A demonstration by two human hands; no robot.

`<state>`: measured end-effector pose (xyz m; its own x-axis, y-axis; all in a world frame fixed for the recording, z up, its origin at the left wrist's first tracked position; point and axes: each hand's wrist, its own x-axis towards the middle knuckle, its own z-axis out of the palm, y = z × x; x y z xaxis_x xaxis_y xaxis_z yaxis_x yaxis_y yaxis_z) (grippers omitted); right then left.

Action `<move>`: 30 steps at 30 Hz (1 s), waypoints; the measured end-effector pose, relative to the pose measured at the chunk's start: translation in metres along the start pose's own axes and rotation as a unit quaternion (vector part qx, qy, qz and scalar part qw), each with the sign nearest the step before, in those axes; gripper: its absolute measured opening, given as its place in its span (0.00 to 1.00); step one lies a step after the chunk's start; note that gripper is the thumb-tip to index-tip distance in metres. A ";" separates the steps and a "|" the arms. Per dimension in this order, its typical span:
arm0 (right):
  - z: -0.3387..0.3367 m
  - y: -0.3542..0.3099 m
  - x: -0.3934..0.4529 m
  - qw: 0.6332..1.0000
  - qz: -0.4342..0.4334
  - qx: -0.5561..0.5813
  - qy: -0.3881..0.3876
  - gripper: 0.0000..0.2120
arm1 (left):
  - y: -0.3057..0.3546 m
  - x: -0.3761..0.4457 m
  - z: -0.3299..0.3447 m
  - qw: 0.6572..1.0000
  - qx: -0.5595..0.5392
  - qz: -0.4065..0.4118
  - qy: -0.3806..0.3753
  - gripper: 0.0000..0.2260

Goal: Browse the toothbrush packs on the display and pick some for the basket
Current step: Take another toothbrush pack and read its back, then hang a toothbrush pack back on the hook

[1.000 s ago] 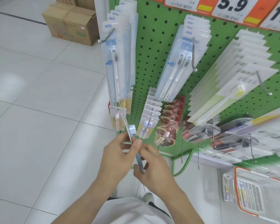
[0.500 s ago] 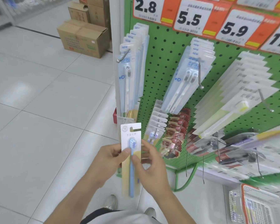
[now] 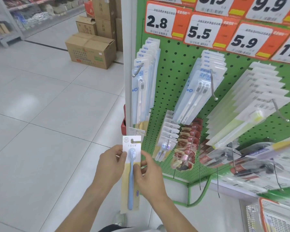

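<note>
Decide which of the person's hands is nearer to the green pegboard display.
Right. The right hand grips the toothbrush pack on its display side; the left hand grips the opposite side, farther from the green pegboard.

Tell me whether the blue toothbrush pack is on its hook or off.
Off: both hands, left hand and right hand, hold the blue toothbrush pack upright, clear of the hooks.

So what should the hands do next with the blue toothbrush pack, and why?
Probably carry it down and to the right, into the basket. Both the left hand and the right hand hold the blue toothbrush pack upright, already off its hook, and the basket's orange rim shows at the lower right corner.
</note>
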<state>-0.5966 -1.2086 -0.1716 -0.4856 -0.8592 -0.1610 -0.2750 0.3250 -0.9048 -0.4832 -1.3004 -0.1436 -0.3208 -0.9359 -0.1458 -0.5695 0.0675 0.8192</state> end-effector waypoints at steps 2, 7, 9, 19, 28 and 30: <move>0.002 0.000 0.001 1.000 0.010 -0.004 -0.003 0.19 | -0.003 0.003 0.000 1.000 0.021 -0.005 -0.004 0.08; 0.004 0.002 0.004 1.000 0.008 -0.016 0.001 0.20 | -0.006 0.011 0.004 0.999 0.045 -0.002 -0.011 0.07; 0.006 0.003 0.007 0.999 0.009 -0.035 0.004 0.18 | -0.006 0.013 0.005 0.999 0.046 0.000 -0.019 0.08; 0.006 -0.012 0.037 0.993 -0.022 -0.054 0.105 0.18 | -0.016 0.037 0.009 0.995 0.076 0.016 -0.060 0.09; 0.007 -0.019 0.064 0.979 -0.067 -0.049 0.187 0.09 | -0.026 0.056 0.002 0.988 0.099 0.047 -0.113 0.11; 0.009 -0.019 0.065 0.977 -0.063 -0.050 0.198 0.09 | -0.027 0.062 -0.001 0.987 0.090 0.052 -0.125 0.11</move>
<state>-0.6154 -1.2743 -0.1681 -0.7203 -0.6808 0.1331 -0.4244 0.2806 -0.8609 -0.4869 -1.3605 -0.1740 -0.5477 -0.8081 -0.2167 -0.6421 0.2399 0.7281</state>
